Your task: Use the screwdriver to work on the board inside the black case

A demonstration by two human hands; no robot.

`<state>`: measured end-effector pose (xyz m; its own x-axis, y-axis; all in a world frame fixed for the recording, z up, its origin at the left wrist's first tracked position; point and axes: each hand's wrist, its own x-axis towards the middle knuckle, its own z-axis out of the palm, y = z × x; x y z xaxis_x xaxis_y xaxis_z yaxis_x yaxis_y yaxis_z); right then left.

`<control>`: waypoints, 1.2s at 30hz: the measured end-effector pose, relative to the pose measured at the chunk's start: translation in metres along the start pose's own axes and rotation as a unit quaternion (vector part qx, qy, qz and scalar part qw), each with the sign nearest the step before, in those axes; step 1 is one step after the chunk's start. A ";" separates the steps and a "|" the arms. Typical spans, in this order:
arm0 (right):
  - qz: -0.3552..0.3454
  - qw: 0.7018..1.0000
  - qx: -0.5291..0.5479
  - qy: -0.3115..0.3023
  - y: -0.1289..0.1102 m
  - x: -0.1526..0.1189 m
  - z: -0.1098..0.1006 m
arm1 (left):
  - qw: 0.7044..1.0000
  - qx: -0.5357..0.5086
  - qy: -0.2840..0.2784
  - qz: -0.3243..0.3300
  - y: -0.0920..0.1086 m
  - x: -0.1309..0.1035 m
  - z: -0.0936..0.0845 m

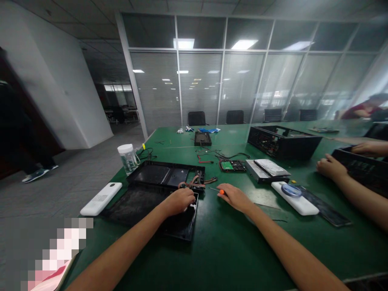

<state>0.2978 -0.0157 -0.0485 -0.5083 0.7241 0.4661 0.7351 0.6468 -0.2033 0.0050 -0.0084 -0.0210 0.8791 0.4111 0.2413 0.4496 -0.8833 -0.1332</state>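
Right hand (233, 197), right of center: fingers pinch orange screwdriver (222, 192), long axis roughly sideways, tip leftward toward black casing (145, 198), center-left. Left hand (178, 200) nearer, over casing's right edge; fingers curled, can't tell if pinching.

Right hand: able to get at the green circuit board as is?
Probably yes: nothing visible stands between the right hand and the green circuit board, though that hand holds an orange-handled screwdriver.
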 end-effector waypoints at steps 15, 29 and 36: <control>0.017 0.999 0.032 0.016 -0.007 0.002 -0.003 | 0.971 -0.195 0.095 -0.100 0.000 0.008 0.019; 0.141 0.990 0.030 -0.006 -0.009 0.002 -0.008 | 0.986 -0.130 0.065 -0.087 -0.003 0.006 0.025; 0.209 0.949 0.230 0.056 -0.005 0.005 -0.019 | 0.997 -0.073 0.026 0.003 0.001 0.002 0.007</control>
<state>0.3004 -0.0201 -0.0289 -0.1454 0.9270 0.3457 0.5756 0.3635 -0.7325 0.0087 -0.0067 -0.0269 0.8710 0.3964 0.2902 0.4126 -0.9109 0.0056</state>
